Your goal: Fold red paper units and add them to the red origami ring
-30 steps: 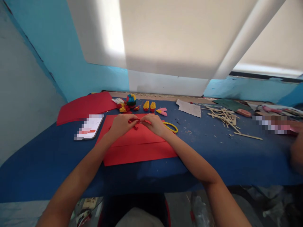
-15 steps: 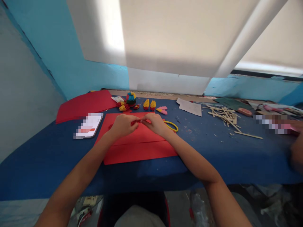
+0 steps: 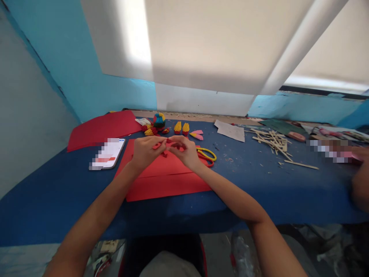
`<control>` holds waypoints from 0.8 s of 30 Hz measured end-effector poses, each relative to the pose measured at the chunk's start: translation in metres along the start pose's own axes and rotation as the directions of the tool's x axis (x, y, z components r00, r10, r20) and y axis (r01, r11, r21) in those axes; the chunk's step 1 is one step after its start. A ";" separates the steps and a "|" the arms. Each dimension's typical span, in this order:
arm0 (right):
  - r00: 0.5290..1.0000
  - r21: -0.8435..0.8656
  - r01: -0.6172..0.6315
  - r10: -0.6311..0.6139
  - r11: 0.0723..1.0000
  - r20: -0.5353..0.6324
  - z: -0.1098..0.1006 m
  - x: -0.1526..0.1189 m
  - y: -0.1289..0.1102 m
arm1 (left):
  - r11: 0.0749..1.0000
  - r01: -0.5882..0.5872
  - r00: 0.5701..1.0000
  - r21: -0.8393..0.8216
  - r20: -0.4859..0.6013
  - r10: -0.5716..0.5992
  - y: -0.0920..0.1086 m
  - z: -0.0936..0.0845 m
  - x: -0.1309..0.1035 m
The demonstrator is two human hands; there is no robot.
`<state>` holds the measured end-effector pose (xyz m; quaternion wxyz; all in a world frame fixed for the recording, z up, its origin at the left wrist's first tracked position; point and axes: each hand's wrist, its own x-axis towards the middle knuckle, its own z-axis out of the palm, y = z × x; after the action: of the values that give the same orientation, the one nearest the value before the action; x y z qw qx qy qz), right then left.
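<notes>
head view: right hand (image 3: 186,151) partly hides scissors (image 3: 214,154).

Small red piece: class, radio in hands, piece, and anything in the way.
Left hand and right hand: close together, exact grip unclear. Small red piece: between them, partly hidden, over red sheets. Scissors: beside right hand, possibly in the way.

You are in what looks like a handicraft workshop: your long blue-covered table (image 3: 288,192) holds red paper sheets (image 3: 170,188), scissors (image 3: 215,155), a heap of pale sticks (image 3: 273,143) and 2 small yellow-and-red pieces (image 3: 178,129), with scraps scattered about. Another person's arm (image 3: 361,184) shows at the same table, to your right. A blue-painted wall (image 3: 127,92) stands behind.
</notes>
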<state>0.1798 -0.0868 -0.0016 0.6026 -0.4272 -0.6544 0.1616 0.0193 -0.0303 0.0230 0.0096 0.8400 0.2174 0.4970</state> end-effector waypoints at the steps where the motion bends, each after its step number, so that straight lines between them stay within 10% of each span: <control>1: 0.999 0.101 -0.039 0.041 0.994 -0.022 0.002 -0.001 -0.002 | 1.000 -0.003 0.999 -0.015 -0.036 0.003 0.001 -0.001 0.000; 13: 0.992 0.139 -0.064 0.078 0.988 -0.098 0.001 0.006 -0.010 | 0.976 0.103 0.992 -0.191 -0.049 -0.115 0.013 0.000 0.002; 24: 0.998 -0.188 -0.009 0.022 0.982 0.065 -0.014 0.006 -0.001 | 0.887 0.355 0.917 -0.297 0.293 -0.269 0.004 -0.003 0.008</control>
<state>0.1930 -0.0870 0.0064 0.5361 -0.4815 -0.6833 0.1180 0.0217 -0.0317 0.0322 0.2632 0.8334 0.2575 0.4121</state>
